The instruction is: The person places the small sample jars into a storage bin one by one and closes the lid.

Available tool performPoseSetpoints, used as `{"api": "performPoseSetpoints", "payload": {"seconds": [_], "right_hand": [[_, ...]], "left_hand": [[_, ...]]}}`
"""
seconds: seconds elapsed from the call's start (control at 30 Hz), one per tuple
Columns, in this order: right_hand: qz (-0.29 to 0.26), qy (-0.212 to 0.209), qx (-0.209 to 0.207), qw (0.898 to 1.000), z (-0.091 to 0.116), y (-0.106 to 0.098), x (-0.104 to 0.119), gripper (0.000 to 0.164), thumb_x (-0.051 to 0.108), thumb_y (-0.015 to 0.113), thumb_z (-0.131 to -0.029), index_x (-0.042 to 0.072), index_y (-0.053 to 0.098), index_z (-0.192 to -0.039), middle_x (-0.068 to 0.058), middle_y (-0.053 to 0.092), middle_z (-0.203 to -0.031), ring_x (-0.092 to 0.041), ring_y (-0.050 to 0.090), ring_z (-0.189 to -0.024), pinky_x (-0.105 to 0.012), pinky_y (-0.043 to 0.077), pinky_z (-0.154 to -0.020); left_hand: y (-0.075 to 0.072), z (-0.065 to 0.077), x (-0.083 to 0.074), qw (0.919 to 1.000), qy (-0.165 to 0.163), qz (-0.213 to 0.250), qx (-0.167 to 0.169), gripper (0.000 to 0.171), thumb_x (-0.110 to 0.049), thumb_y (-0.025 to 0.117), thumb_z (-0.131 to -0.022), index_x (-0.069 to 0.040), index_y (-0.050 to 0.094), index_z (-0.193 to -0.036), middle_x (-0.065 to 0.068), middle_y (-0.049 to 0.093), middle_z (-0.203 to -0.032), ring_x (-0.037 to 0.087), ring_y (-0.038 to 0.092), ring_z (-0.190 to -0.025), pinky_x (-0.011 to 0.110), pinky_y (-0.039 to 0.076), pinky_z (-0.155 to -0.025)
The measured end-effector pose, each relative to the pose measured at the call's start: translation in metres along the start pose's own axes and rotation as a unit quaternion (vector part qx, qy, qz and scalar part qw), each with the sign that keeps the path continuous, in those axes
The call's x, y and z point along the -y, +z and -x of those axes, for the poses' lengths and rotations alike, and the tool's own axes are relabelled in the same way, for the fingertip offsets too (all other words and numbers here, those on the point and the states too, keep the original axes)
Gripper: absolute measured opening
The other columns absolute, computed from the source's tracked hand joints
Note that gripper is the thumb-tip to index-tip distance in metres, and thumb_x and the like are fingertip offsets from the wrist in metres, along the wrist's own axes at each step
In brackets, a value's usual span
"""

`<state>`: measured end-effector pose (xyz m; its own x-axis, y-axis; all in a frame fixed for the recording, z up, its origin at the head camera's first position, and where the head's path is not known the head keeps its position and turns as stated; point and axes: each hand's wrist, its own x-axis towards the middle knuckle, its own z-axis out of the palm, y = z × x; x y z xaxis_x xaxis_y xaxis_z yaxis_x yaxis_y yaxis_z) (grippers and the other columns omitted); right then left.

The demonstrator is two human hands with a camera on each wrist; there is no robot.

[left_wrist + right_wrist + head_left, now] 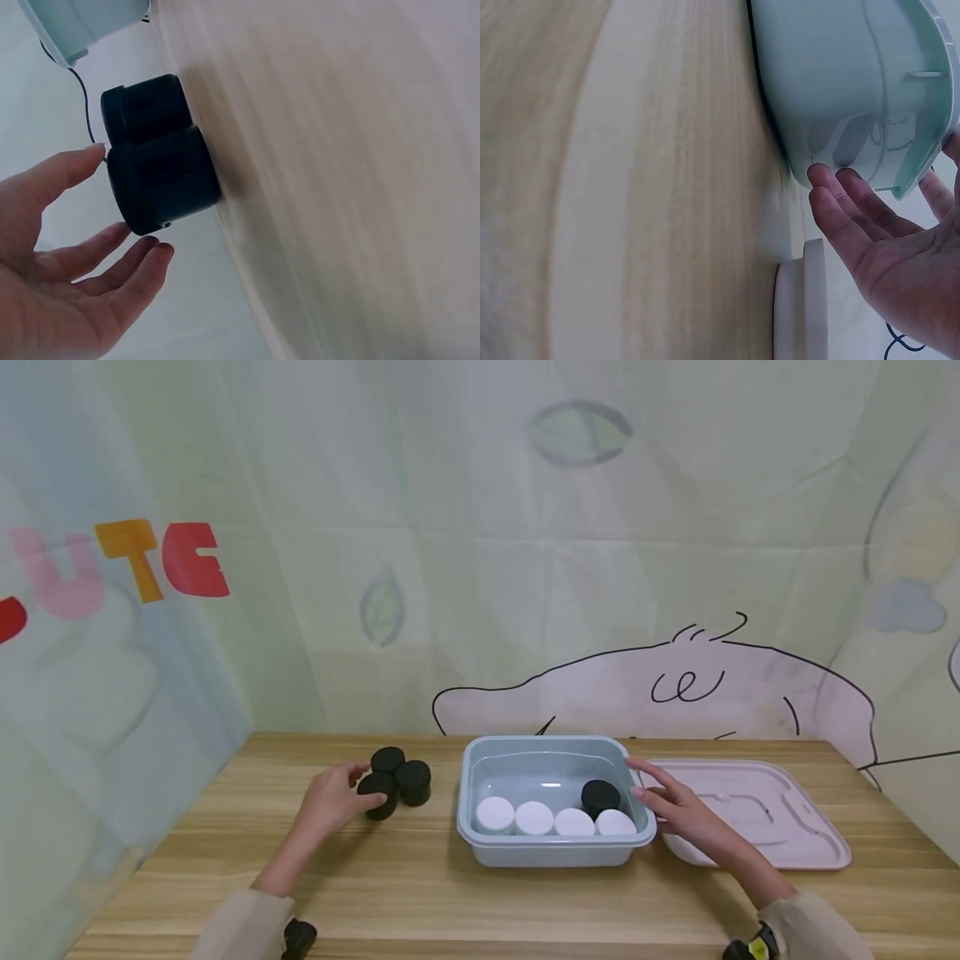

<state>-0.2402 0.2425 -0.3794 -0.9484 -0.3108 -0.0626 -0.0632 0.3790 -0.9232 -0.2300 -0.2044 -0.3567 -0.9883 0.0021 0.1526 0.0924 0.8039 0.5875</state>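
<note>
Three black lidded round jars stand together on the table, left of a pale blue plastic box (555, 853). My left hand (337, 795) is at the front-left black jar (380, 792). In the left wrist view its thumb and fingertips lie on opposite sides of that jar's lid (129, 196). Beside it are the second black jar (414, 783) and the third black jar (387, 760). My right hand (686, 814) touches the box's right rim with fingers fairly straight. In the right wrist view, fingertips (820, 174) lie along its outer wall. Inside, several white-topped jars (534, 818) line the front, with a black jar (601, 797) behind the rightmost.
A pale pink lid (795, 814) lies flat on the wooden table (420, 902) to the right of the box, partly under my right forearm in the head view. A printed fabric backdrop (480, 568) hangs behind the table's far edge and along the left side.
</note>
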Motion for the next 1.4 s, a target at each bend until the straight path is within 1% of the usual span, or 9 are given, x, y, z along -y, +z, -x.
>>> {"api": "performPoseSetpoints", "payload": {"seconds": [0.13, 0.27, 0.4, 0.6, 0.7, 0.87, 1.03, 1.3, 1.4], "right_hand": [[-0.002, 0.001, -0.001, 1.0, 0.0, 0.0, 0.0, 0.056, 0.032, 0.047, -0.094, 0.018, 0.025, -0.144, -0.029, 0.025, -0.142, -0.045, 0.038, -0.122, -0.047, 0.046, -0.085], [-0.001, 0.002, -0.002, 1.0, 0.0, 0.0, 0.0, 0.057, 0.033, 0.048, -0.094, 0.018, 0.025, -0.144, -0.029, 0.025, -0.142, -0.045, 0.037, -0.122, -0.047, 0.046, -0.085], [-0.003, 0.001, -0.003, 1.0, 0.0, 0.0, 0.0, 0.056, 0.032, 0.047, -0.094, 0.018, 0.025, -0.144, -0.028, 0.025, -0.142, -0.045, 0.036, -0.123, -0.048, 0.046, -0.085], [-0.008, -0.001, -0.003, 1.0, 0.0, 0.001, -0.001, 0.056, 0.032, 0.047, -0.094, 0.018, 0.025, -0.144, -0.029, 0.025, -0.142, -0.044, 0.037, -0.122, -0.047, 0.046, -0.085], [-0.008, 0.0, -0.003, 1.0, 0.0, 0.001, 0.0, 0.056, 0.032, 0.047, -0.094, 0.018, 0.025, -0.144, -0.029, 0.025, -0.142, -0.044, 0.037, -0.122, -0.047, 0.046, -0.085], [-0.005, 0.003, -0.004, 1.0, 0.0, 0.0, 0.0, 0.056, 0.033, 0.048, -0.094, 0.019, 0.025, -0.144, -0.027, 0.024, -0.143, -0.045, 0.035, -0.124, -0.048, 0.046, -0.085], [-0.005, 0.004, -0.003, 1.0, 0.0, 0.001, 0.001, 0.056, 0.032, 0.048, -0.094, 0.019, 0.025, -0.144, -0.027, 0.024, -0.143, -0.045, 0.035, -0.124, -0.048, 0.046, -0.086], [-0.006, 0.003, -0.002, 1.0, 0.0, 0.001, 0.0, 0.056, 0.032, 0.047, -0.094, 0.018, 0.024, -0.144, -0.028, 0.024, -0.143, -0.045, 0.035, -0.124, -0.048, 0.046, -0.086], [-0.006, 0.001, -0.001, 1.0, 0.0, 0.001, -0.001, 0.056, 0.032, 0.047, -0.094, 0.018, 0.024, -0.144, -0.028, 0.025, -0.143, -0.045, 0.036, -0.123, -0.048, 0.046, -0.086]], "left_hand": [[0.001, -0.003, 0.003, 0.9999, -0.004, 0.005, 0.012, 0.054, -0.014, 0.071, -0.075, 0.013, 0.052, -0.117, 0.03, 0.057, -0.111, 0.041, 0.055, -0.099, 0.047, 0.046, -0.081], [0.002, -0.004, 0.004, 0.9999, -0.008, 0.006, 0.013, 0.052, -0.013, 0.072, -0.074, 0.012, 0.054, -0.116, 0.027, 0.059, -0.106, 0.037, 0.057, -0.094, 0.044, 0.047, -0.078], [0.002, -0.004, 0.004, 0.9999, -0.013, 0.002, 0.011, 0.053, -0.016, 0.073, -0.074, 0.011, 0.055, -0.115, 0.027, 0.06, -0.106, 0.036, 0.057, -0.093, 0.044, 0.047, -0.076], [-0.001, -0.003, 0.0, 0.9991, -0.034, -0.01, -0.023, 0.051, -0.024, 0.073, -0.072, 0.006, 0.06, -0.111, 0.023, 0.062, -0.1, 0.032, 0.058, -0.09, 0.042, 0.047, -0.075], [-0.005, -0.002, -0.003, 0.9984, -0.031, -0.003, -0.047, 0.048, -0.026, 0.073, -0.072, 0.005, 0.063, -0.106, 0.019, 0.063, -0.095, 0.028, 0.057, -0.083, 0.039, 0.047, -0.071], [-0.013, -0.001, -0.012, 0.9966, -0.006, 0.012, -0.082, 0.045, -0.027, 0.072, -0.072, 0.005, 0.064, -0.102, 0.015, 0.063, -0.088, 0.024, 0.055, -0.077, 0.035, 0.045, -0.066], [-0.016, 0.001, -0.024, 0.9949, 0.009, 0.02, -0.098, 0.044, -0.03, 0.073, -0.072, 0.003, 0.065, -0.1, 0.013, 0.062, -0.087, 0.023, 0.054, -0.077, 0.032, 0.042, -0.066], [-0.009, 0.0, -0.051, 0.992, 0.036, 0.032, -0.117, 0.042, -0.028, 0.074, -0.069, 0.0, 0.065, -0.098, 0.011, 0.063, -0.084, 0.021, 0.055, -0.077, 0.031, 0.042, -0.067], [-0.006, -0.001, -0.063, 0.9913, 0.045, 0.046, -0.115, 0.041, -0.028, 0.074, -0.068, -0.001, 0.065, -0.098, 0.01, 0.063, -0.085, 0.021, 0.056, -0.077, 0.03, 0.043, -0.067]]}}
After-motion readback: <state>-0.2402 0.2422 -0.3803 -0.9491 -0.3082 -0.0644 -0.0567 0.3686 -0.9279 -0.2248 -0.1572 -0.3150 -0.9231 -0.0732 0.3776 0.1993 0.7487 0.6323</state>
